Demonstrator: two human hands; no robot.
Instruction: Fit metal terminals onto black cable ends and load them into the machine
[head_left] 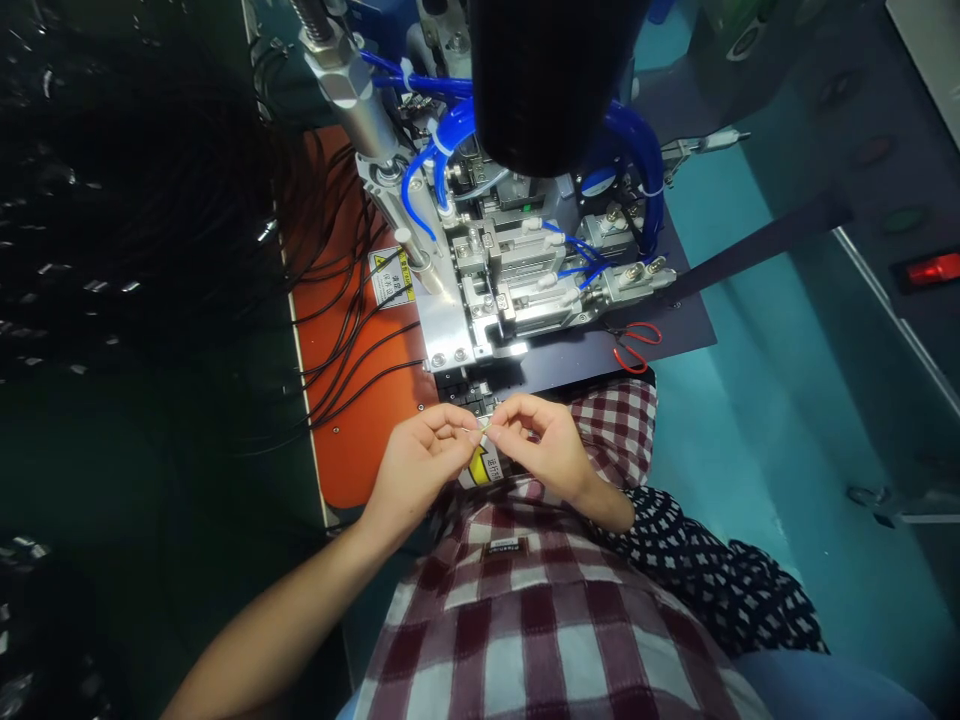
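Note:
My left hand [424,455] and my right hand [546,445] meet in front of my lap at the near edge of the machine [525,290]. Both are closed, thumb against fingertips. Between the pinched fingertips runs a thin pale wire-like strand [484,428]; its exact kind is too small to tell. Just below the fingers shows a label with a yellow arrow [478,468], partly covered by my hands. Small dark metal blocks [459,384] of the machine lie just beyond the fingertips.
Black cables [341,340] cross the orange board [345,460] on the left. Red-handled scissors [636,350] lie right of the machine on a dark plate [694,325]. Blue air tubes [641,150] loop above the metal clamps. A large black cylinder [551,90] overhangs the machine.

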